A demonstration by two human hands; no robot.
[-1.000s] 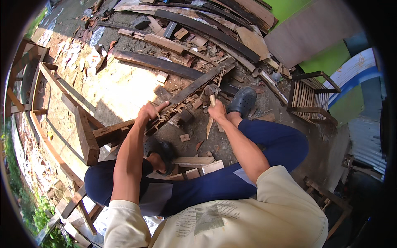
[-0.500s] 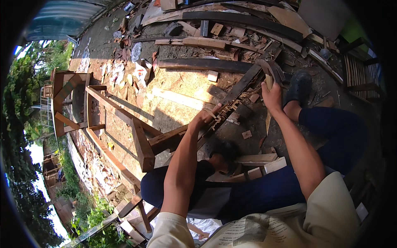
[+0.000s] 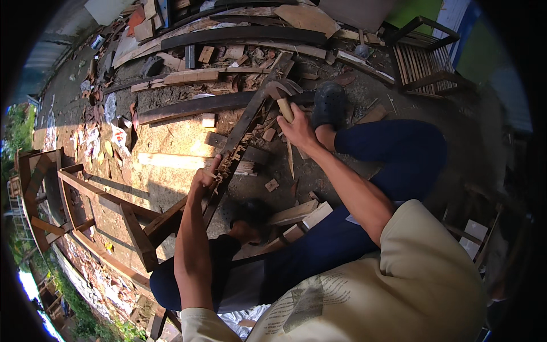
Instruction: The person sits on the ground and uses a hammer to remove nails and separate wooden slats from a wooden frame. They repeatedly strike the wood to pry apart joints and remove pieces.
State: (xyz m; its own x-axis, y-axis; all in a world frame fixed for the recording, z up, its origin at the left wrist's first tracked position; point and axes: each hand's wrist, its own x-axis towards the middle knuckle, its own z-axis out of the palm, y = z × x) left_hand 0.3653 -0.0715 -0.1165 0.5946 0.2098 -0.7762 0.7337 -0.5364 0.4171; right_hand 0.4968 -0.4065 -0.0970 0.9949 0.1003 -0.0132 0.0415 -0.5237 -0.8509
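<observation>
A long dark wooden beam (image 3: pixel 239 129) slants away from me, its right edge rough with pale splinters and shavings. My left hand (image 3: pixel 204 178) grips its nearer part, thumb stretched along the wood. In my right hand (image 3: pixel 297 130) is a claw hammer (image 3: pixel 283 89), held by its pale wooden handle. The hammer's curved metal head is beside the upper part of the beam; whether it touches the wood I cannot tell.
A wooden frame with legs (image 3: pixel 108 196) lies at the left. Planks (image 3: pixel 245 35) and scraps litter the ground farther off. Offcuts (image 3: pixel 293 214) lie between my legs, near my dark clog (image 3: pixel 329 104). A slatted wooden chair (image 3: pixel 424 62) stands at the far right.
The view has swung to the right, so the beam, frame and planks appear farther left. My left hand still holds the beam and my right hand the hammer.
</observation>
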